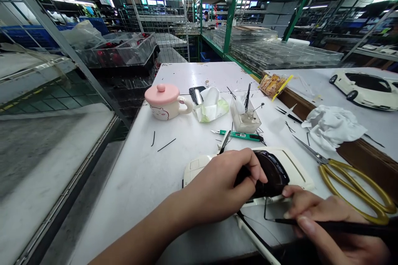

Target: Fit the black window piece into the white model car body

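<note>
On the bench point(139, 182), curled left fingers point(251, 165) grip a model car body point(295, 178).

Cream model car body point(298, 174) with a glossy near-black windscreen point(270, 174), a slim black tool point(336, 227) and gold-handled scissors point(351, 186) — all against a white worktable point(130, 182). Nearby, a cream mug point(168, 105) with a pink lid and a small cartoon print, and a green utility knife point(239, 135) banded in black — blue crates point(27, 35) in the background.
</note>
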The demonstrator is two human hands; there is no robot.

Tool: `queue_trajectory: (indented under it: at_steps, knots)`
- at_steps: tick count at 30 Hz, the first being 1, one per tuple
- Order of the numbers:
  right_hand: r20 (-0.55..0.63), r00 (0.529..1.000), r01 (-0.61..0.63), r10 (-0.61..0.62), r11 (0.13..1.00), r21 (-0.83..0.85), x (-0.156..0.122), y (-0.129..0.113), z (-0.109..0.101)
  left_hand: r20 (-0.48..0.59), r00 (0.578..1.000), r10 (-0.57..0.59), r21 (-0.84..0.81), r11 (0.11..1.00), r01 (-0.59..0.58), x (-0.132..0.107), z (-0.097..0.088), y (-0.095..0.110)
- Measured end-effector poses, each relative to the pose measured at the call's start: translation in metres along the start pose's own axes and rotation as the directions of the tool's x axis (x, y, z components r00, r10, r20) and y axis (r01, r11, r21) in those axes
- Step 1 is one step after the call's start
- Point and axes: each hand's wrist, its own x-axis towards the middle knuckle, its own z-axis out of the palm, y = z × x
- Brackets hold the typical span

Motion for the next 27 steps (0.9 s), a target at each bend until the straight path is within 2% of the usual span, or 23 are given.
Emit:
queue_trajectory:
  at_steps: [6, 9, 12, 17, 19, 24, 27]
  knots:
    - [0.049, 0.994, 0.104, -0.097, 0.977, -0.184, 0.001, -0.004, 0.011, -0.004, 1.000, 0.007, 0.032, 0.999, -0.007, 0.000, 0.000, -0.002]
    - [0.009, 0.993, 0.120, -0.122, 0.966, -0.228, 0.000, -0.002, 0.016, 0.003, 1.000, 0.023, 0.021, 1.000, -0.023, 0.000, 0.001, -0.002]
    - [0.025, 0.990, 0.141, -0.140, 0.943, -0.300, -0.001, 0.003, 0.021, -0.009, 1.000, 0.014, -0.002, 1.000, -0.014, -0.001, 0.002, -0.001]
    - [0.020, 0.961, 0.271, -0.275, 0.929, -0.251, -0.001, 0.008, 0.022, 0.021, 1.000, 0.009, 0.014, 1.000, -0.010, 0.001, 0.000, 0.001]
    - [0.042, 0.962, 0.271, -0.269, 0.929, -0.251, -0.001, 0.008, 0.021, 0.046, 0.998, 0.034, 0.034, 0.999, -0.036, 0.002, -0.001, 0.000]
    - [0.071, 0.984, 0.175, -0.161, 0.934, -0.311, -0.008, 0.009, 0.018, 0.058, 0.996, 0.071, 0.068, 0.995, -0.075, 0.003, -0.002, -0.002]
    - [0.107, 0.978, 0.207, -0.182, 0.921, -0.330, -0.008, 0.008, 0.017, 0.031, 0.998, 0.053, 0.053, 0.997, -0.054, 0.001, 0.001, -0.001]
